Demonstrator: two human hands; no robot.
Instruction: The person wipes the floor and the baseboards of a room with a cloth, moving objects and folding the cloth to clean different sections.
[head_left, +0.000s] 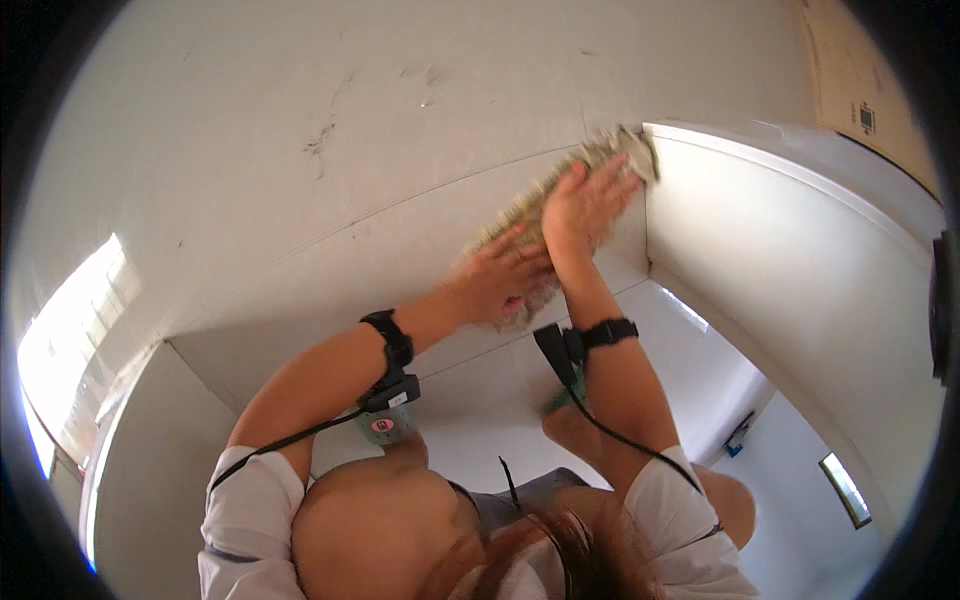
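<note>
Both my hands lie on a beige shaggy mop pad (525, 202) spread slantwise on the pale tiled floor (450, 97). My left hand (506, 277) presses near its lower end, fingers spread and blurred. My right hand (589, 202) rests flat towards its upper end, fingers apart. The pad's far end touches the corner of a white panel (750, 202). Whether either hand grips the pad's fabric cannot be told; both palms face down on it. Black straps with cabled devices sit on my two forearms.
Dark scuffs mark the floor ahead. The white panel runs down the right side, with a cardboard box (862, 97) beyond it. Another pale panel (157, 450) stands at the lower left. My feet in green shoes (386, 424) are below my hands.
</note>
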